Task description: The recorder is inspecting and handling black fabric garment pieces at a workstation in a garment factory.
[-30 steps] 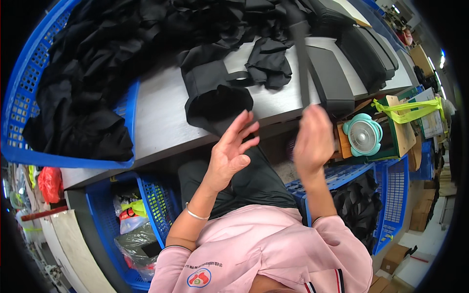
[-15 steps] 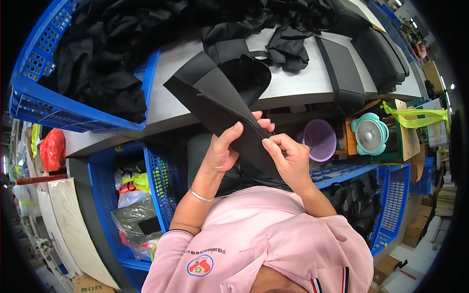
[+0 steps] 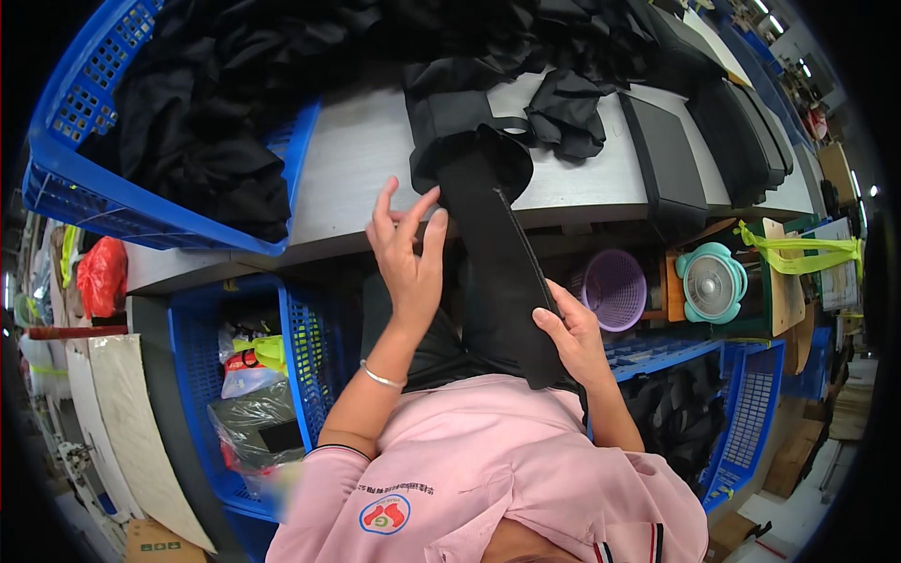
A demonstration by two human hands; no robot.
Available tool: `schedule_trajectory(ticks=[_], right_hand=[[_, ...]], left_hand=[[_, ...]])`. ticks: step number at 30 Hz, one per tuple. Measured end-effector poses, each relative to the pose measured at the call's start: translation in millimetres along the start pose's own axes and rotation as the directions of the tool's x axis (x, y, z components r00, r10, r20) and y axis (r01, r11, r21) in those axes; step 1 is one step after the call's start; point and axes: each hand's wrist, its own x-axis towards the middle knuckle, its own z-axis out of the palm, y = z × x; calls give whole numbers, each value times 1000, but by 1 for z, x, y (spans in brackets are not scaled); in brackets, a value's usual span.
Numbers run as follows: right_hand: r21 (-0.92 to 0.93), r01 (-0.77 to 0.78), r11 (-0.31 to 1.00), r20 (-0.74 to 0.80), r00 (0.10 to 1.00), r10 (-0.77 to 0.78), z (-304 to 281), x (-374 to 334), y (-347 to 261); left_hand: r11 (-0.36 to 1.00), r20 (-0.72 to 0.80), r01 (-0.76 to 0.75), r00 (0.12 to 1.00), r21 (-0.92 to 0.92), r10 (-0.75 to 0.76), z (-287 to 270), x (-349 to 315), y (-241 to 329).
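Note:
A long black fabric panel with a stitched seam along its right side hangs over my lap. Its far end reaches a black sewn fabric piece at the table edge. My right hand pinches the panel's right edge near its lower end, thumb on top. To the left of the panel, my left hand is raised with its fingers spread, holding nothing. Its index fingertip is close to the panel's left edge; whether they touch I cannot tell.
Black fabric fills a blue crate at the far left. Flat black padded pieces lie at the table's right. Below stand a purple basket, a teal fan and a blue crate of bagged items.
The panel has swung from a diagonal to nearly upright and turned its plain face up. My left hand has let go and opened; my right hand has slid lower along the edge.

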Motion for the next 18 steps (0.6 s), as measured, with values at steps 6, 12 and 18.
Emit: schedule_trajectory(ticks=[6,12,18], right_hand=[[-209,-30,977,-60,998,18,12,10,-23],[-440,214,872,-25,968,-250,32,55,-50],[234,315,920,1,946,-324,41,116,47]], left_hand=[[898,69,-332,943,287,326,13,67,-28],[868,359,-483,835,117,416,23,55,13],[744,638,-666,551,-52,538,19,21,36]])
